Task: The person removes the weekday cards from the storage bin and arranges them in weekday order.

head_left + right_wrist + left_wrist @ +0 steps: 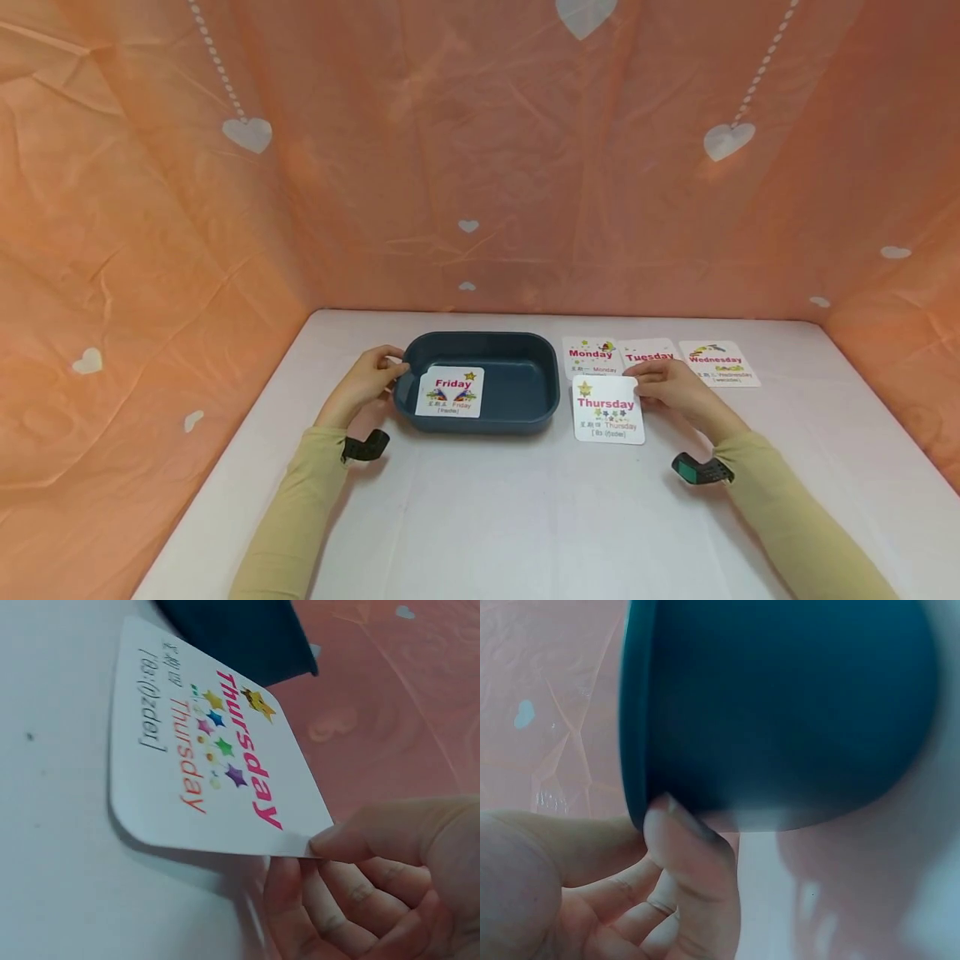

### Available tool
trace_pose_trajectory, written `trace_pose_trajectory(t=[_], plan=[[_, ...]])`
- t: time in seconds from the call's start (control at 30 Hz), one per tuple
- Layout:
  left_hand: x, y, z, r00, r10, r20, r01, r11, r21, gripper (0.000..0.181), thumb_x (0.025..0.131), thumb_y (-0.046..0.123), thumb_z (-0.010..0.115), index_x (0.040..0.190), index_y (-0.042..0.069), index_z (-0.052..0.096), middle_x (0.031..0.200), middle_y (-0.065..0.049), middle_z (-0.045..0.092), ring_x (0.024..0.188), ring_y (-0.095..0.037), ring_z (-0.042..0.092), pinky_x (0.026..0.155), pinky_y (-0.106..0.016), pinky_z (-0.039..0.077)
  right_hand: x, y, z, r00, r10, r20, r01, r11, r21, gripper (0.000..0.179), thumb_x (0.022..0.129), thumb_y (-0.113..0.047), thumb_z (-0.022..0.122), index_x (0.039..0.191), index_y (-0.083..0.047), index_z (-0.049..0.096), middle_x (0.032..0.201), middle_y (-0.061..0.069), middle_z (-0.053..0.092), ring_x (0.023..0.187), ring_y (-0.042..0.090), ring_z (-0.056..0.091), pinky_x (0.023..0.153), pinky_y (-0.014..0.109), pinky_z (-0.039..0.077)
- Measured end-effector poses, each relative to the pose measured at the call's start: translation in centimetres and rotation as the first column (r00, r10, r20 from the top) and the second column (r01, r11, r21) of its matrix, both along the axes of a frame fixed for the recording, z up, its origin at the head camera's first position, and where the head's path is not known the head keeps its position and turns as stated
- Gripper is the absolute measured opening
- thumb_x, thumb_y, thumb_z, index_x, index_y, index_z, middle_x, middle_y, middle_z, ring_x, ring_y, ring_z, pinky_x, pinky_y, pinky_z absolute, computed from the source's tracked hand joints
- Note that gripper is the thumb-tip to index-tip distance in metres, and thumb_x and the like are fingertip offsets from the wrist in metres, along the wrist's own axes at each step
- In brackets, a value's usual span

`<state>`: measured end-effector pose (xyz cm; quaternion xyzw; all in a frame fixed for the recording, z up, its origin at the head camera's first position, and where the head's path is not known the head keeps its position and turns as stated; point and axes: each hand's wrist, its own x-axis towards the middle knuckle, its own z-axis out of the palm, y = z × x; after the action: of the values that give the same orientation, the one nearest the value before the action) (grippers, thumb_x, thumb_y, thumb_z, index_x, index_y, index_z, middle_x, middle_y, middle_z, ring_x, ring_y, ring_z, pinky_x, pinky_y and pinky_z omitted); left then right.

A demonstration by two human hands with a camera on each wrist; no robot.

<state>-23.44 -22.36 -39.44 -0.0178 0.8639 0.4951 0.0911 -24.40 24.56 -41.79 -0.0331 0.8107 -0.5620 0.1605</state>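
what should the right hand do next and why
Probably lower the Thursday card flat onto the table in front of Monday: the right hand pinches it by one edge, tilted off the surface, while Monday, Tuesday and Wednesday lie in a row farther back.

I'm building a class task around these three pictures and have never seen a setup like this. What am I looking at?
There is no robot here, just a person's two bare hands. The wide picture is taken from the person's head, looking forward and down; the two close-ups come from the left and right wrists.

On the white table sits a dark blue tray with the Friday card inside. To its right lie the Monday card, Tuesday card and Wednesday card in a row.

The left hand pinches the tray's rim. The right hand pinches the Thursday card by its edge.
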Motion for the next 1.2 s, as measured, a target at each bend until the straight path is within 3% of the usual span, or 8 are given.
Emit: trace_pose_trajectory(t=[0.33, 0.57, 1.2], plan=[[0.2, 0.0, 0.5, 1.0, -0.009, 0.016, 0.01, 1.0, -0.014, 0.035, 0.098, 0.015, 0.054, 0.129, -0.002, 0.048, 0.091, -0.02, 0.056, 0.068, -0.021, 0.056, 0.059, -0.036, 0.049, 0.1, -0.6, -1.0, 0.998, -0.02, -0.064, 0.022, 0.999, 0.032, 0.036, 0.086, 0.005, 0.064, 0.119, 0.013, 0.054, 0.1, 0.017, 0.067, 0.084, 0.012, 0.062, 0.071, 0.026, 0.052], [-0.1, 0.1, 0.8, 1.0, -0.016, 0.014, 0.016, 1.0, -0.021, 0.036, 0.099, 0.015, 0.052, 0.13, -0.002, 0.046, 0.096, -0.023, 0.055, 0.068, -0.022, 0.054, 0.058, -0.036, 0.048, 0.1, -0.8, -1.1, 0.99, -0.039, -0.139, 0.059, 0.988, 0.143, 0.033, 0.084, 0.0, 0.07, 0.114, 0.008, 0.061, 0.095, 0.011, 0.065, 0.084, 0.014, 0.057, 0.07, 0.024, 0.051], [-0.6, 0.2, 0.3, 1.0, -0.023, 0.015, 0.023, 1.0, -0.007, 0.036, 0.099, 0.014, 0.053, 0.13, -0.004, 0.046, 0.092, -0.02, 0.055, 0.068, -0.02, 0.054, 0.06, -0.035, 0.049, 0.4, -1.3, -0.5, 0.988, -0.068, -0.136, 0.099, 0.967, 0.234, 0.03, 0.082, 0.002, 0.069, 0.109, 0.012, 0.063, 0.083, 0.008, 0.065, 0.073, 0.01, 0.057, 0.064, 0.023, 0.05]])
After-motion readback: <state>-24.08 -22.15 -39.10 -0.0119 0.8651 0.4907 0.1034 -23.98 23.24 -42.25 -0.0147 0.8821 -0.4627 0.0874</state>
